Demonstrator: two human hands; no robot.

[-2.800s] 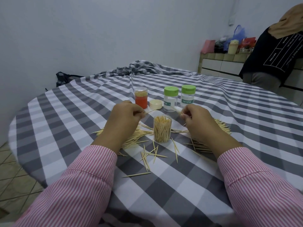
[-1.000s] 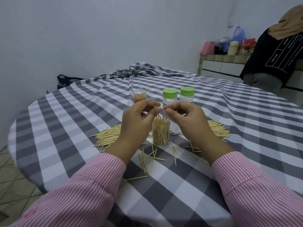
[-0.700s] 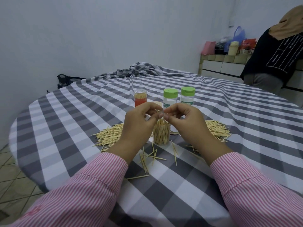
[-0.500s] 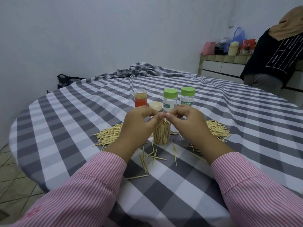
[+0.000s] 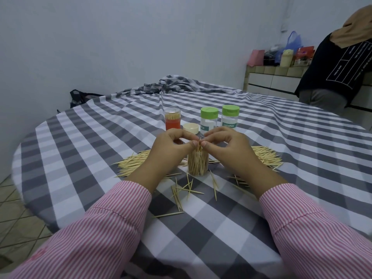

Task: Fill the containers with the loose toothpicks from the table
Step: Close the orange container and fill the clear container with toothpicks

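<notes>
While both hands meet over an open clear container (image 5: 197,165), a person in pink-striped sleeves (image 5: 112,222) works at a round bench (image 5: 84,150) covered in a grey-and-white checked cloth. The left hand (image 5: 169,150) and the right hand (image 5: 223,147) each have thumb and fingers curled inward, pinching a small bunch of toothpicks (image 5: 199,144) that stands upright in the container's mouth; the thumb tips are nearly touching. The container stands upright between the wrists, packed almost full.

Loose toothpicks lie in a heap to the left (image 5: 133,163), another heap to the right (image 5: 265,156), and a scatter nearer the person (image 5: 186,190). Behind the hands stand an orange-based container (image 5: 172,121) with a clear cap, and two clear containers with green lids (image 5: 209,122) (image 5: 230,119), the right one labelled "TOOTHPICK". A cream lid (image 5: 190,128) lies flat on the cloth between the orange container and the nearer green-lidded one.

At the far right a second person in a dark top (image 5: 338,67) stands beside a tiled counter (image 5: 269,77) holding bags and bottles.
</notes>
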